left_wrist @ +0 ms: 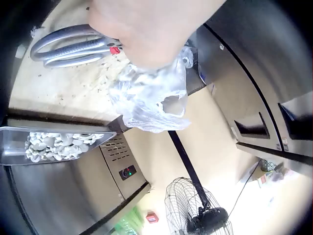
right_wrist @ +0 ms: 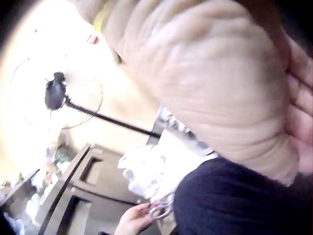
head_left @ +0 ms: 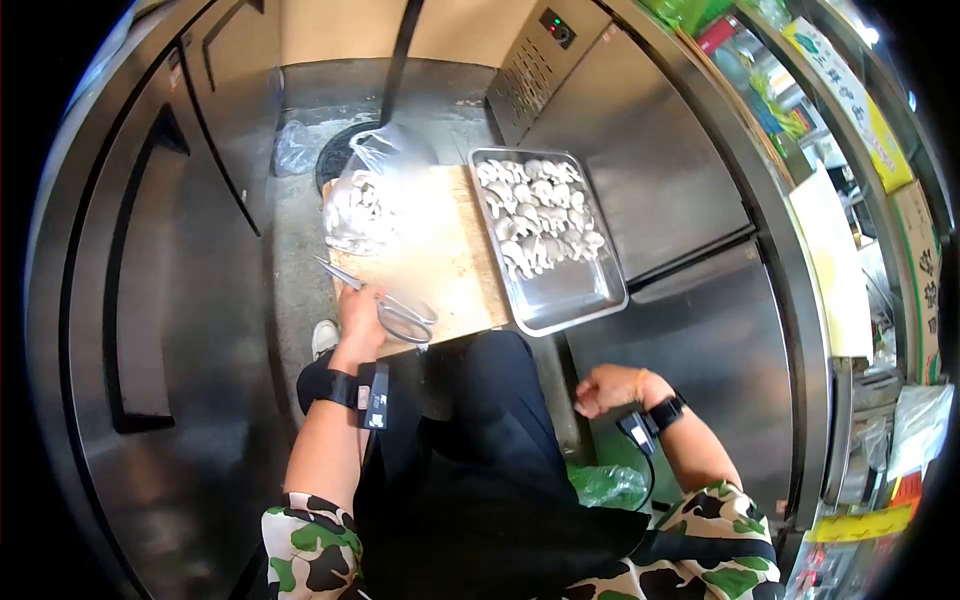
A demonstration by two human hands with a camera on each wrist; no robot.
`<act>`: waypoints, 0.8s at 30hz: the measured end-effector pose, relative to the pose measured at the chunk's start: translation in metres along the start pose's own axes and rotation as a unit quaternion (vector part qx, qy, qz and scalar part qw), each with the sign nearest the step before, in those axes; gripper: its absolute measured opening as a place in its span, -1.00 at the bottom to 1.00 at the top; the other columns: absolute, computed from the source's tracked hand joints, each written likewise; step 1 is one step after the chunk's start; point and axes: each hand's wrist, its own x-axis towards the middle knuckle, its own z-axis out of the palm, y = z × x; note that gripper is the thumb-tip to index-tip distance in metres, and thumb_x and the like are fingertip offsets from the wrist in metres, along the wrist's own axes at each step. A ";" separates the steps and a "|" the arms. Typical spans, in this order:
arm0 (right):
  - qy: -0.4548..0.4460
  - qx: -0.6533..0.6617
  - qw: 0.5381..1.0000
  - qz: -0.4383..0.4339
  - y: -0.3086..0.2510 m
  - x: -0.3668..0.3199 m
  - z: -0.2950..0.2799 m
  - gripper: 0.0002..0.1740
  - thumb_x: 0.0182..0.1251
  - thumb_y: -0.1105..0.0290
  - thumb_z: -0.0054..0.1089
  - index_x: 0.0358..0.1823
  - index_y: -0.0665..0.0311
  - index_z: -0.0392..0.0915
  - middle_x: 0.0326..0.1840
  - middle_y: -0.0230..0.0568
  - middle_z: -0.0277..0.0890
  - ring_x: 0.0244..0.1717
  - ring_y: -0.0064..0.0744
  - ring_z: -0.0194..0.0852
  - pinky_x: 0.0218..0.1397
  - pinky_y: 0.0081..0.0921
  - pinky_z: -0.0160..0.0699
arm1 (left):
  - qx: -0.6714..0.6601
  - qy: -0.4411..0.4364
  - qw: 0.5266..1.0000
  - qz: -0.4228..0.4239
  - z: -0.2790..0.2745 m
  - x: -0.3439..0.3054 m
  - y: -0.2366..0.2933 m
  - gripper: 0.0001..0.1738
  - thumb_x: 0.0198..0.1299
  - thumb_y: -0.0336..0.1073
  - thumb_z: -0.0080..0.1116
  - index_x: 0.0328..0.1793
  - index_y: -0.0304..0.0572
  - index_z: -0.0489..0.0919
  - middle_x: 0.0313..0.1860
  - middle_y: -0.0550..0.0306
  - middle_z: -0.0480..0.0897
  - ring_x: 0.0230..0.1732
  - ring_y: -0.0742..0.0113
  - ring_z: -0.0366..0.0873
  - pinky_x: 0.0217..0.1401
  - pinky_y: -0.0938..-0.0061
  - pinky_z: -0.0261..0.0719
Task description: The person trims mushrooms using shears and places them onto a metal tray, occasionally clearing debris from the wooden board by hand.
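My left hand (head_left: 362, 315) grips a pair of metal scissors (head_left: 405, 322) near the pivot, at the front left of a wooden board (head_left: 455, 260). The blades point away to the far left, and the loop handles lie toward the board's near edge. In the left wrist view the grey scissor handles (left_wrist: 73, 46) stick out from under the hand, with a red spot by the pivot. My right hand (head_left: 608, 388) hangs beside the right knee, its fingers loosely bent and holding nothing. A clear plastic bag of mushrooms (head_left: 358, 205) sits at the board's far left.
A steel tray (head_left: 565, 300) of cut mushrooms (head_left: 540, 210) stands along the board's right side. Steel cabinets (head_left: 660, 150) flank both sides. Beyond the board stands a fan (left_wrist: 200, 210) on a black pole. A green plastic bag (head_left: 608, 485) lies below the right hand.
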 end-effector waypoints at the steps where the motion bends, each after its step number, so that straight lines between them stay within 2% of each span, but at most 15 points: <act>1: -0.015 -0.094 0.993 -0.066 -0.031 0.011 -0.019 -0.82 0.15 0.30 0.13 -0.39 0.27 0.58 -0.53 -0.31 0.53 -0.45 -0.52 0.49 -0.29 -0.47 0.46 | 0.013 0.001 1.000 0.010 0.000 0.000 0.000 -0.73 0.08 -0.52 -0.07 -0.05 -0.25 0.41 -0.38 0.16 0.52 -0.38 0.38 0.45 -0.32 0.50 0.39; 2: 0.000 -0.140 0.978 -0.155 -0.058 0.024 -0.035 -0.83 0.17 0.30 0.11 -0.39 0.25 0.56 -0.52 -0.29 0.52 -0.44 -0.48 0.46 -0.26 -0.46 0.43 | 0.026 0.003 0.999 0.019 0.000 -0.001 0.000 -0.72 0.07 -0.51 -0.05 -0.04 -0.27 0.41 -0.36 0.15 0.52 -0.36 0.39 0.45 -0.30 0.49 0.40; 3: 0.088 -0.130 0.956 -0.246 -0.083 0.038 -0.044 -0.82 0.20 0.27 0.10 -0.36 0.22 0.56 -0.50 -0.26 0.53 -0.42 -0.43 0.45 -0.25 -0.45 0.42 | 0.041 0.005 0.999 0.028 0.000 -0.002 0.000 -0.71 0.07 -0.49 -0.03 -0.02 -0.28 0.42 -0.35 0.13 0.53 -0.34 0.39 0.46 -0.29 0.49 0.41; 4: 0.173 -0.070 0.939 -0.290 -0.111 0.052 -0.050 -0.79 0.24 0.22 0.11 -0.29 0.20 0.56 -0.44 -0.22 0.55 -0.42 -0.39 0.47 -0.25 -0.44 0.44 | 0.057 0.006 0.998 0.036 0.002 -0.003 -0.001 -0.69 0.07 -0.48 -0.01 -0.01 -0.29 0.42 -0.33 0.12 0.54 -0.32 0.39 0.46 -0.27 0.48 0.41; 5: 0.224 -0.137 0.930 -0.258 -0.145 0.067 -0.060 -0.76 0.26 0.20 0.12 -0.22 0.22 0.56 -0.36 -0.19 0.58 -0.35 -0.37 0.52 -0.23 -0.47 0.47 | 0.067 0.022 0.996 0.049 0.003 -0.004 -0.001 -0.70 0.07 -0.46 0.01 -0.01 -0.29 0.42 -0.31 0.12 0.54 -0.31 0.39 0.46 -0.26 0.49 0.41; 6: 0.229 -0.103 0.905 -0.344 -0.169 0.087 -0.069 -0.75 0.27 0.22 0.13 -0.20 0.25 0.56 -0.30 -0.17 0.59 -0.30 -0.38 0.54 -0.19 -0.50 0.49 | 0.077 0.038 0.994 0.062 0.005 -0.005 0.000 -0.70 0.08 -0.45 0.03 -0.02 -0.30 0.42 -0.30 0.12 0.55 -0.31 0.39 0.46 -0.26 0.49 0.41; 8: 0.172 -0.042 0.889 -0.422 -0.207 0.132 -0.077 -0.74 0.32 0.27 0.07 -0.08 0.26 0.55 -0.18 -0.18 0.59 -0.13 -0.44 0.51 -0.01 -0.54 0.44 | 0.075 0.051 0.993 0.083 0.014 -0.014 0.008 -0.71 0.09 -0.40 0.06 -0.04 -0.31 0.43 -0.24 0.12 0.54 -0.28 0.37 0.47 -0.22 0.50 0.40; 9: 0.185 -0.075 0.883 -0.424 -0.222 0.155 -0.077 -0.76 0.30 0.33 0.07 -0.07 0.25 0.55 -0.14 -0.19 0.59 -0.11 -0.46 0.50 0.04 -0.54 0.42 | 0.044 0.009 0.997 0.064 0.020 -0.023 0.020 -0.62 0.05 -0.58 -0.12 0.06 -0.29 0.40 -0.08 0.09 0.53 -0.09 0.32 0.49 0.01 0.49 0.41; 14: 0.264 -0.160 0.870 -0.385 -0.251 0.237 -0.078 -0.63 0.10 0.34 0.17 -0.02 0.23 0.53 -0.09 -0.08 0.56 -0.07 -0.17 0.52 0.08 -0.38 0.42 | 0.052 0.024 0.991 0.125 0.018 -0.010 0.001 -0.54 0.04 -0.59 -0.12 0.14 -0.31 0.35 0.03 0.06 0.49 -0.03 0.33 0.46 0.04 0.53 0.38; 17: 0.319 -0.177 0.843 -0.397 -0.249 0.248 -0.085 -0.59 0.04 0.30 0.18 -0.03 0.23 0.54 -0.08 -0.02 0.54 -0.05 -0.05 0.47 0.09 -0.31 0.40 | 0.070 0.041 0.989 0.127 0.027 -0.016 0.006 -0.53 0.04 -0.57 -0.09 0.16 -0.35 0.31 0.03 0.03 0.48 -0.03 0.34 0.45 0.03 0.55 0.38; 18: 0.374 -0.223 0.810 -0.393 -0.248 0.247 -0.085 -0.61 0.03 0.30 0.17 -0.05 0.21 0.55 -0.10 -0.01 0.54 -0.03 -0.05 0.45 0.11 -0.28 0.37 | 0.082 0.048 0.987 0.132 0.027 -0.015 0.004 -0.53 0.04 -0.57 -0.09 0.17 -0.35 0.30 0.03 0.02 0.48 -0.03 0.34 0.44 0.02 0.55 0.39; 20: 0.384 -0.203 0.816 -0.382 -0.241 0.240 -0.086 -0.60 0.02 0.30 0.17 -0.06 0.22 0.55 -0.11 0.00 0.54 -0.02 -0.04 0.44 0.11 -0.26 0.36 | 0.059 0.039 0.987 0.143 0.030 -0.013 0.000 -0.55 0.04 -0.57 -0.08 0.14 -0.33 0.30 0.00 0.05 0.48 -0.03 0.34 0.44 0.01 0.54 0.39; 22: 0.396 -0.203 0.810 -0.382 -0.234 0.229 -0.080 -0.60 0.01 0.29 0.18 -0.06 0.24 0.55 -0.12 0.01 0.53 -0.02 -0.02 0.43 0.11 -0.25 0.36 | 0.129 0.059 0.977 0.156 0.024 0.008 -0.031 -0.57 0.02 -0.55 -0.05 0.09 -0.30 0.32 -0.04 0.04 0.48 -0.03 0.31 0.44 0.00 0.49 0.40; 23: 0.398 -0.214 0.800 -0.395 -0.231 0.227 -0.073 -0.59 0.00 0.29 0.19 -0.06 0.25 0.55 -0.13 0.01 0.53 -0.03 -0.02 0.43 0.10 -0.24 0.37 | 0.179 0.069 0.969 0.153 0.022 0.004 -0.019 -0.58 0.00 -0.53 -0.03 0.07 -0.29 0.33 -0.06 0.02 0.48 -0.04 0.27 0.44 0.00 0.45 0.40; 24: 0.389 -0.233 0.816 -0.357 -0.226 0.240 -0.065 -0.59 -0.02 0.31 0.21 -0.09 0.28 0.55 -0.15 0.01 0.53 -0.06 0.00 0.44 0.08 -0.24 0.38 | 0.229 0.079 0.959 0.148 0.020 -0.002 -0.007 -0.59 -0.01 -0.51 -0.01 0.04 -0.28 0.34 -0.08 -0.01 0.48 -0.05 0.24 0.44 -0.01 0.41 0.39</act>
